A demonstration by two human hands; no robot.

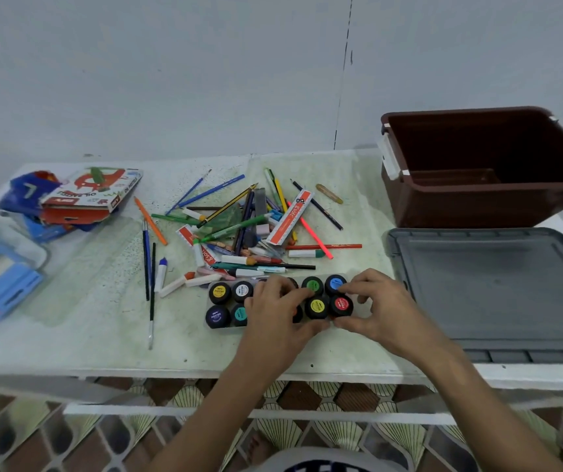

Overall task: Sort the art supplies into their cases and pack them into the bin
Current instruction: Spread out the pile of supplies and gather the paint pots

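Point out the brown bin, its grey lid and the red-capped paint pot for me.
brown bin (470, 202): head view, on its front outer wall.
grey lid (497, 287): head view, on its flat top panel.
red-capped paint pot (342, 304): head view, on its cap label.

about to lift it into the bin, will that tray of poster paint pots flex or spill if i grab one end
The paint tray looks like thin plastic, so it may flex. The pots sit in two full rows, likely making it heavy for its size. Capped pots probably won't spill, though they could pop loose; supporting both ends seems safer.
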